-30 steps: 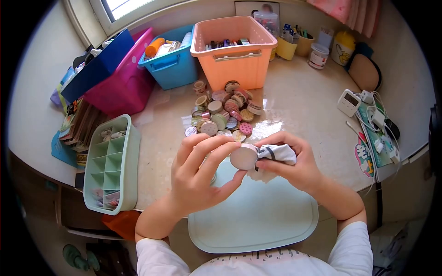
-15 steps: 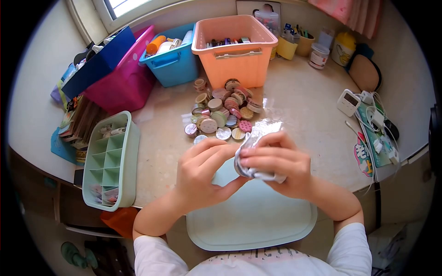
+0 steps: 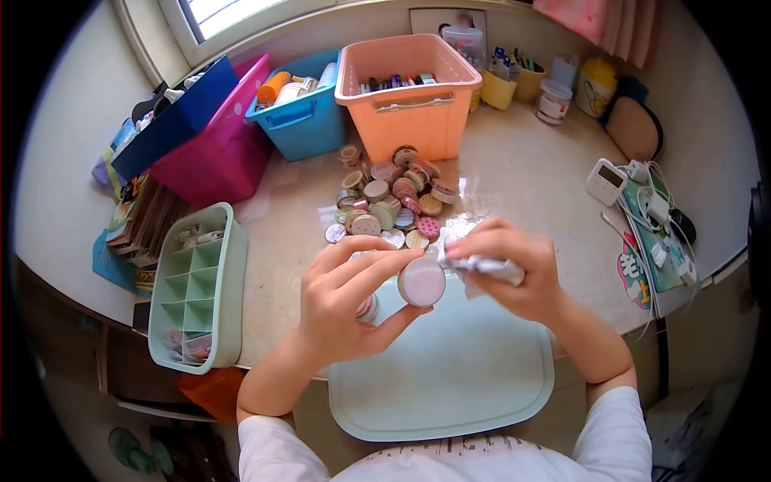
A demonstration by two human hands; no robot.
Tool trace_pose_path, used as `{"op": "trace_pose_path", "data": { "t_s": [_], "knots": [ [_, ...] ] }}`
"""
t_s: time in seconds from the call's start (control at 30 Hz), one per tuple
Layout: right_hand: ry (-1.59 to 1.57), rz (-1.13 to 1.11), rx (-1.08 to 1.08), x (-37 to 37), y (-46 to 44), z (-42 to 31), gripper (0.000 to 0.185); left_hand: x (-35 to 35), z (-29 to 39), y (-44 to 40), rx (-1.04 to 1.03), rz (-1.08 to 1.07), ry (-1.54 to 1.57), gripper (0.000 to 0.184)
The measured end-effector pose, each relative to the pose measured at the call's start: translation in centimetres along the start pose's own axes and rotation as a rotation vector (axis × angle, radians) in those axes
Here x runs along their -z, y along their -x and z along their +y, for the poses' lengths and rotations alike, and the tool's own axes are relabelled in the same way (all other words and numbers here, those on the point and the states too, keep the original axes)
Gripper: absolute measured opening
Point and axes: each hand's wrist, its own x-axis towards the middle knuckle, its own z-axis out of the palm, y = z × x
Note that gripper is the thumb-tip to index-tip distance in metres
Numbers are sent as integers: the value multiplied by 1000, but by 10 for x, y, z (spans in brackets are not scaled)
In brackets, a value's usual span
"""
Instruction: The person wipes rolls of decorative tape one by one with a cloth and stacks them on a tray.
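Between the thumb and fingertips of my left hand (image 3: 349, 293) is a round roll (image 3: 422, 282) with a pale pink face turned up. My right hand (image 3: 518, 269), slightly blurred, grips a crumpled white and grey cloth (image 3: 486, 269) just right of the roll, with a small gap between them. Another small roll (image 3: 367, 308) shows partly behind my left hand, by the pale green lid (image 3: 442, 377). Beyond my hands lies a heap of patterned tape rolls (image 3: 385, 213) in front of the orange bin.
An orange bin (image 3: 409, 120), a blue bin (image 3: 301, 124) and a magenta bin (image 3: 213, 157) line the back. A green divided box (image 3: 233, 289) stands at the left. Cables and a white device (image 3: 606, 181) lie at the right, with cups and jars behind.
My right hand and the cloth first covered the roll's face, then moved off to the right. The roll's pale face shows again, while my left hand still holds it in nearly the same place.
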Motion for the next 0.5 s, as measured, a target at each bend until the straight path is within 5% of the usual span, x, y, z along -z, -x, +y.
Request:
{"op": "trace_pose_path", "data": {
  "t_s": [0.07,0.17,0.3,0.37,0.43,0.5],
  "knots": [
    [-463,95,-420,-3,2,-5,25,3,3,-2,-46,-43,-20,54],
    [-701,5,-625,-10,2,-19,28,2,4,1,-85,-37,-104,58],
    [-409,44,-503,-15,9,-20,25,2,8,-1,-98,-48,-90,59],
    [-407,82,-477,-17,11,-19,25,2,18,1,174,-31,258,52],
    [-403,120,-450,-21,16,-15,26,4,13,9,188,-39,319,50],
    [-436,143,-230,-26,21,-9,29,1,6,16,182,-12,382,39]
  ]
}}
